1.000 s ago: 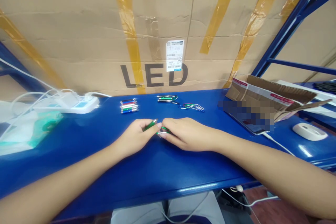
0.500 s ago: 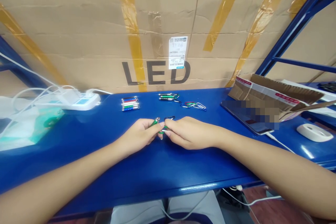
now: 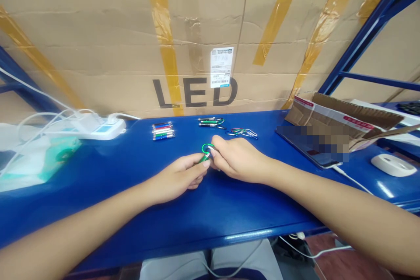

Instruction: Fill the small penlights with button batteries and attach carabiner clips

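Observation:
My left hand and my right hand meet over the middle of the blue table. Between their fingertips is a green carabiner clip joined to a small green pen-shaped tube that the left hand's fingers mostly hide. Both hands are closed in a pinch on this piece. Farther back lie a row of several small coloured tubes, a pair of tubes with clips, and a loose heap of coloured carabiners.
A big taped cardboard box marked LED stands along the back. A white power strip with cables and a plastic bag lie left. An open cardboard carton, a tablet and a white round object sit right.
The green tube, which stuck out of my left hand, is now tucked in the fingers. The green carabiner has swung up between both hands, and my right hand has risen slightly.

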Motion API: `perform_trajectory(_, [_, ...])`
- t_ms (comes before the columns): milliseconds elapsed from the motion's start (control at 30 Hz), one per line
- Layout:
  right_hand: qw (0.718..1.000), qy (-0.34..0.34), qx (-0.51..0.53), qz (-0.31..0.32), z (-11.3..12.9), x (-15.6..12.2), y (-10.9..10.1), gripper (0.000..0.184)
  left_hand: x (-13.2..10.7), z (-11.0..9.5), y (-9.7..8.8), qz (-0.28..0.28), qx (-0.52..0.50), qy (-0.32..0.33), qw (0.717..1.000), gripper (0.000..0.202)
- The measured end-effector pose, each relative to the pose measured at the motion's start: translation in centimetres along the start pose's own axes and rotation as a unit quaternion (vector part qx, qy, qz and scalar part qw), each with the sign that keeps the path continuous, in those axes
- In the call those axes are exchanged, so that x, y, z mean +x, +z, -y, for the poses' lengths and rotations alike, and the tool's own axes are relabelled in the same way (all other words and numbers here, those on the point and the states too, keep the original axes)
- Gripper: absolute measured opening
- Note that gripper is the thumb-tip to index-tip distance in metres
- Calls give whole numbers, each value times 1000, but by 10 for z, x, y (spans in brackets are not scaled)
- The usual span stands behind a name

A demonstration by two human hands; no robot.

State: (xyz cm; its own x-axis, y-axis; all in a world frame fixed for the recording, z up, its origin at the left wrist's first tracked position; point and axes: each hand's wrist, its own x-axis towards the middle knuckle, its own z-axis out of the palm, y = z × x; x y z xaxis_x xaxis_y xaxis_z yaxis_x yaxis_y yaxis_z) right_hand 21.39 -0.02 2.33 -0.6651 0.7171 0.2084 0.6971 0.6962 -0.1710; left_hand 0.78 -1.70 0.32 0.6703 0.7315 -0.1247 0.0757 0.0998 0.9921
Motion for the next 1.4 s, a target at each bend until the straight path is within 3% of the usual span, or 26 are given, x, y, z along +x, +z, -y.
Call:
perform_trajectory(200, [999,2,-45,-4,0,1,1,24,5,2,0,-11,-49,21,999,33])
perform_trajectory(533, [996,11,-92,0,1,1,2,25,4,0,4,10,-117,-19,993,34])
perform_trajectory(667, [996,35,-78,5,2,1,3,24,7,2,5,-40,-73,2,997,35])
perform_trajectory(767, [999,31,-5,4,-4,2,4,22,10,4,0,-76,-28,21,996,36])
perform_trajectory(900, [987,10,160,27,-22,7,6,28,14,6,-19,-167,106,69,978,34])
perform_trajectory(1000, [976,8,216,42,-35,13,8,28,17,8,-36,-213,164,86,959,33])
perform_trajectory(1167, [987,68,146,2,-48,18,15,23,21,14,-54,-241,162,68,955,36])
perform_trajectory(1400, [992,111,50,-27,-56,21,27,23,25,14,-55,-262,91,44,960,46])
